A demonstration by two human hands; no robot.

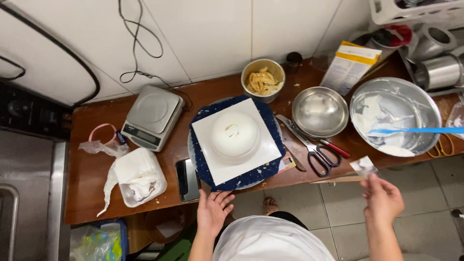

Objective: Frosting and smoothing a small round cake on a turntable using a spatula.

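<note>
At the front edge of the wooden counter (87, 193), the left hand (212, 212) rests with fingers spread, holding nothing, just beside the blue turntable (203, 159) that carries the white dome cake (235, 135) on a square board (261, 154). The right hand (382, 198) pinches a small creamy scraper (363, 166) near the scissors (314, 150). I think cream may drip from the scraper, or a careless push may turn the cake.
</note>
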